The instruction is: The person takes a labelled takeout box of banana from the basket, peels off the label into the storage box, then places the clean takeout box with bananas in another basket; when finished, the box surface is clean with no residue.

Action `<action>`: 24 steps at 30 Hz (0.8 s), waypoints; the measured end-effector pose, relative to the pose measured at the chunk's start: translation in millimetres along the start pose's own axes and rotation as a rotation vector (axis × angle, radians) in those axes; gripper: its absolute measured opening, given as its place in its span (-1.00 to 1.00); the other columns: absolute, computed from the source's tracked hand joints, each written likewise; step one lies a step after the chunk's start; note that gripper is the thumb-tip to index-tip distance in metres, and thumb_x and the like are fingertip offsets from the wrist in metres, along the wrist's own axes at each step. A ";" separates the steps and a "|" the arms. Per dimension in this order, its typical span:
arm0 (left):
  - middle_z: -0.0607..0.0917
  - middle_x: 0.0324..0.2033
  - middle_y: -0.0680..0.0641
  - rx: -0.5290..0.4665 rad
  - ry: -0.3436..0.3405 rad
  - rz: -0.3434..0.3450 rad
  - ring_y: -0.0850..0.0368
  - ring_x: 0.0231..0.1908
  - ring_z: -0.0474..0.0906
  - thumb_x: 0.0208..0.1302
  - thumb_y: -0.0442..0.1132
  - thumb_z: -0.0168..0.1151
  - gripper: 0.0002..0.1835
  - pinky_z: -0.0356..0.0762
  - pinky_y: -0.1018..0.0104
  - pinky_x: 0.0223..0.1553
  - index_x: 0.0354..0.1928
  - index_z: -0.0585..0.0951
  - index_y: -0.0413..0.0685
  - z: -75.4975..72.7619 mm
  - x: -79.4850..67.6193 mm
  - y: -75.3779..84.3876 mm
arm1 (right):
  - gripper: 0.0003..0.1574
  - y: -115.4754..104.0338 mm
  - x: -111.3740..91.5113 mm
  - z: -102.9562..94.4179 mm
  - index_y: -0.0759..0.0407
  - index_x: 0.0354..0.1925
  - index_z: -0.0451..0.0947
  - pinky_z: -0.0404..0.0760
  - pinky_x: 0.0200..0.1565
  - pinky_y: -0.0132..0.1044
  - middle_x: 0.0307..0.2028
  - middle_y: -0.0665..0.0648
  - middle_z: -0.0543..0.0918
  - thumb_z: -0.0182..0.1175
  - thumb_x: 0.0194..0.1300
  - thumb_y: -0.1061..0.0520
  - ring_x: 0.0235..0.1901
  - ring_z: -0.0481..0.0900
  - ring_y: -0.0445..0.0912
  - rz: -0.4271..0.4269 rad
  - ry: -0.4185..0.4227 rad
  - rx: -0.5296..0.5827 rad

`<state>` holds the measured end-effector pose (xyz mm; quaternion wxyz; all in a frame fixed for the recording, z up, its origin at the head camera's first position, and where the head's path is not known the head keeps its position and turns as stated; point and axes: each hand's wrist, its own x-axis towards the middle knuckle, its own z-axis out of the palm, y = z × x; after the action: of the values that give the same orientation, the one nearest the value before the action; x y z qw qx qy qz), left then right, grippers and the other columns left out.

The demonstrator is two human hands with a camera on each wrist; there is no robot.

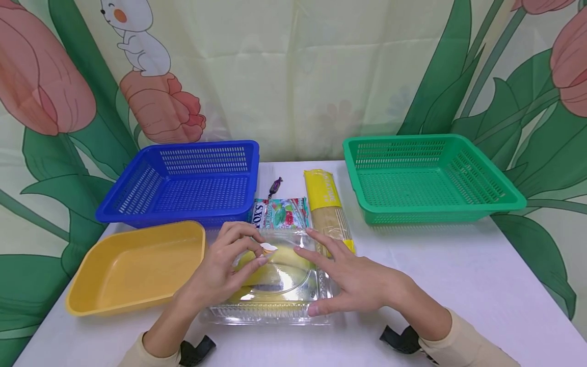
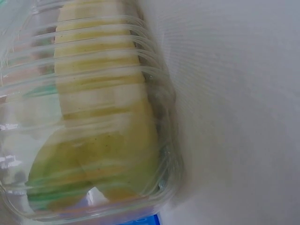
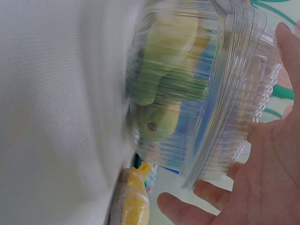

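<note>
Room in front of green basket [image 1: 426, 216]

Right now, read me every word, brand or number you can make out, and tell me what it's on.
"FOX'S": on the teal packet with fruit pictures.
Pale lettering on the yellow-ended packet: too blurred to read surely.
Purple wrapped sweet: too small to read.
White-and-orange scrap above the clear container: nothing legible.

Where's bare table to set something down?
Biggest patch: table between green basket and right forearm, out to the right edge. Smaller: strip in front of the clear box, between the black straps. Narrow gap: yellow pack to green basket. Crowded: centre, with left hand, right hand, clear box and FOX'S pack; blue basket and yellow tray fill most of the left.
</note>
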<state>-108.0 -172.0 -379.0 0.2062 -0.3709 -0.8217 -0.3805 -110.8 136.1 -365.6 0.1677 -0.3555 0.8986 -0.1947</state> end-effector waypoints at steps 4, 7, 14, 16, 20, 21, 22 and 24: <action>0.65 -0.04 0.00 -0.004 0.003 -0.003 0.02 0.12 0.40 0.19 -0.36 0.48 -0.76 0.34 0.19 0.22 -0.33 0.61 0.15 0.3 -0.2 0.0 | 0.22 -0.3 0.0 -0.2 -0.64 0.59 -0.21 0.70 -0.04 0.12 0.61 -0.27 -0.44 0.11 0.12 -0.73 0.58 -0.02 0.13 -0.002 -0.002 0.002; 0.65 -0.04 0.02 -0.004 0.008 0.001 0.02 0.11 0.40 0.19 -0.36 0.48 -0.76 0.34 0.20 0.22 -0.33 0.61 0.14 0.6 -0.1 -0.4 | 0.23 -0.2 0.1 -0.4 -0.62 0.59 -0.20 0.70 -0.05 0.11 0.61 -0.27 -0.45 0.11 0.12 -0.73 0.58 -0.02 0.13 -0.003 -0.002 0.001; 0.65 -0.05 0.01 -0.003 0.024 0.020 0.01 0.10 0.41 0.19 -0.37 0.47 -0.78 0.32 0.22 0.24 -0.32 0.62 0.12 0.8 -0.1 -1.7 | 0.23 -0.3 0.0 -0.5 -0.63 0.59 -0.21 0.70 -0.06 0.11 0.60 -0.29 -0.46 0.11 0.12 -0.73 0.58 -0.03 0.14 0.001 -0.002 0.004; 0.65 -0.06 0.02 -0.005 0.029 0.024 0.01 0.10 0.41 0.19 -0.38 0.46 -0.78 0.33 0.24 0.23 -0.32 0.62 0.11 0.8 0.0 -2.1 | 0.23 -0.5 -0.1 -0.7 -0.64 0.59 -0.22 0.71 -0.09 0.07 0.60 -0.29 -0.46 0.11 0.13 -0.73 0.57 0.00 0.13 0.002 -0.002 0.005; 0.64 -0.07 0.03 -0.011 0.048 0.034 0.02 0.09 0.41 0.21 -0.37 0.45 -0.80 0.33 0.28 0.22 -0.31 0.63 0.09 1.3 -0.3 -2.8 | 0.23 -0.4 -0.2 -0.4 -0.64 0.59 -0.23 0.71 -0.09 0.07 0.61 -0.28 -0.46 0.12 0.13 -0.73 0.57 0.02 0.13 -0.004 0.002 0.006; 0.64 -0.07 0.03 -0.014 0.055 0.036 0.02 0.08 0.42 0.22 -0.37 0.45 -0.81 0.32 0.29 0.22 -0.31 0.63 0.09 1.4 -0.5 -3.0 | 0.23 -0.4 -0.3 -0.1 -0.64 0.59 -0.23 0.71 -0.07 0.09 0.61 -0.28 -0.46 0.12 0.13 -0.73 0.57 0.01 0.13 -0.007 0.002 0.008; 0.64 -0.08 0.02 -0.022 0.069 0.040 0.02 0.08 0.42 0.23 -0.37 0.44 -0.82 0.32 0.30 0.22 -0.31 0.63 0.07 1.6 -0.5 -3.1 | 0.23 -0.3 -0.4 0.1 -0.64 0.59 -0.23 0.70 -0.04 0.11 0.61 -0.27 -0.46 0.12 0.13 -0.72 0.58 -0.01 0.13 -0.009 0.004 0.008; 0.64 -0.08 -0.02 -0.063 0.117 0.028 0.01 0.07 0.44 0.25 -0.41 0.41 -0.84 0.35 0.34 0.22 -0.30 0.64 0.01 1.0 -0.7 -3.3 | 0.23 0.0 -0.5 0.4 -0.63 0.59 -0.22 0.69 -0.02 0.14 0.61 -0.27 -0.45 0.12 0.13 -0.72 0.59 -0.05 0.13 -0.011 0.005 0.011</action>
<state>-110.1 -173.0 -381.6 0.2476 -0.3658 -0.7905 -0.4242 -110.3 136.4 -365.8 0.1664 -0.3592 0.8959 -0.2015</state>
